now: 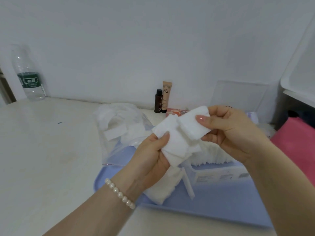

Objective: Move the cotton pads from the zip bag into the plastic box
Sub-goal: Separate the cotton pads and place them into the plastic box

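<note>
A bunch of cotton pads (180, 133) is being gripped by both the left hand (153, 155) and the right hand (226, 132) above the plastic box (219, 172); the zip bag (122, 126) is lying left on the desk (51, 150).

Soft cotton pads (180, 133), clear plastic zip bag (119, 133)

Cream table (42, 150), blue tray (230, 206), water bottle (28, 74), two cosmetics (162, 99)
</note>
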Tool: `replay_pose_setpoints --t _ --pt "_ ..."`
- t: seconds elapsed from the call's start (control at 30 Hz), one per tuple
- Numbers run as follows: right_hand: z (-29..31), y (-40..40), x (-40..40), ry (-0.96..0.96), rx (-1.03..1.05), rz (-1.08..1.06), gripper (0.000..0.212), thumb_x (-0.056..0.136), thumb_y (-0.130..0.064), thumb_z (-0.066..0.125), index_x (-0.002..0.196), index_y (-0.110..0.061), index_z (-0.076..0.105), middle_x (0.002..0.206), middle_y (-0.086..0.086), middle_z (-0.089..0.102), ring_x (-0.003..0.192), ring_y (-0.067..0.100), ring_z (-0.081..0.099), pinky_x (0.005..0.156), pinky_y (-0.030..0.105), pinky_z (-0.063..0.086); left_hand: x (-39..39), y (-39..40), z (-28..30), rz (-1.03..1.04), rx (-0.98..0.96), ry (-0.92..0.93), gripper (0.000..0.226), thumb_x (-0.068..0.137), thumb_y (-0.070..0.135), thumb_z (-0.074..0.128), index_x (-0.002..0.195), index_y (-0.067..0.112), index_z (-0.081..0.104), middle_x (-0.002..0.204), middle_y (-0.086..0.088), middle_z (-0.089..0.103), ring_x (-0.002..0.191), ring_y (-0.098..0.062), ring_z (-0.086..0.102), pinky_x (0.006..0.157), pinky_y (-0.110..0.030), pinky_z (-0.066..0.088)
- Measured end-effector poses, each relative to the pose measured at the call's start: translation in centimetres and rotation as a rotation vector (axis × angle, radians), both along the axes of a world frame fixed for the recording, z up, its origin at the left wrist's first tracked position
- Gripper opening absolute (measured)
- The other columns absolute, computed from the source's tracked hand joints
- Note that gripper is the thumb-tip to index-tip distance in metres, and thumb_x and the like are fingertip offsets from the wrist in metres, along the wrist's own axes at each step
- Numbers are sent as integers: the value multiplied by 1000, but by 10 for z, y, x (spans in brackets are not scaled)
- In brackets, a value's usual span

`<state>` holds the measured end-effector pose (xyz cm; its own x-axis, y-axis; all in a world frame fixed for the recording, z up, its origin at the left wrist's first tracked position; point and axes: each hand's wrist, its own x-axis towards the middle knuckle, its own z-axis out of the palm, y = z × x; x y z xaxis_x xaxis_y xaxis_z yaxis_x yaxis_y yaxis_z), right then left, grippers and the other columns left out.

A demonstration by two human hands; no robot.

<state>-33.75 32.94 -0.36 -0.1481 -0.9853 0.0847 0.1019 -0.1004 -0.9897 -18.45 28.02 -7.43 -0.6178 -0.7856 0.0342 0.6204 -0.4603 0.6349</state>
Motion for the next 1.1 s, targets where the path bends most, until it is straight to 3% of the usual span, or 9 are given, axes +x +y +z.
replay_pose_setpoints --t 0.17,0.23,0.3,0.5,0.77,0.93,1.0,1.1 --pt "-8 -3 16 -275 51 -55 16 79 9 56 90 -2 54 90 15 70 72 24 71 56 29 59 -3 -3 -3 264 -20 -25 34 99 11 35 128 3 52 121 -16 64 110 -27 62 88 -36 54" --pt "-16 -3 26 -229 73 -25 18 77 8 60 91 -4 55 86 12 72 73 24 72 61 32 60 -2 -2 -3 334 -44 -28 33 100 12 34 125 4 53 120 -16 64 108 -26 63 87 -34 55" --pt "-24 -4 35 -164 57 -43 19 72 7 65 85 -5 56 78 9 73 69 20 71 56 27 58 0 -1 -1 357 -48 -38 32 101 14 34 125 3 53 118 -18 65 107 -28 64 86 -34 55" --pt "-38 -11 36 -64 69 -147 21 70 6 71 78 -9 59 72 6 73 64 17 70 52 25 54 -1 4 4 290 34 29 34 101 19 32 122 3 53 112 -21 66 95 -27 69 74 -34 59" --pt "-41 -12 40 -85 79 -173 21 67 6 72 72 -9 60 70 6 72 65 18 69 53 24 54 -2 1 1 220 176 85 43 100 21 32 133 -4 43 123 -28 57 111 -35 59 85 -42 53" --pt "-41 -9 40 -38 55 -220 24 67 6 75 70 -12 59 64 3 70 59 15 66 49 23 51 0 0 1 145 106 83 65 85 41 48 129 -6 44 122 -28 58 112 -35 60 91 -40 52" --pt "-43 -9 42 59 -10 -262 26 66 7 76 74 -11 59 68 6 68 61 13 65 54 23 54 1 1 -1 139 -17 32 53 88 27 57 128 -7 47 121 -27 60 111 -34 61 89 -37 53" --pt "-47 -11 43 342 -109 -335 31 67 2 76 78 -21 59 72 -2 59 54 -2 51 54 13 45 1 -1 -4 108 -108 46 46 82 -9 51 128 -9 46 119 -28 60 108 -35 62 85 -34 55"
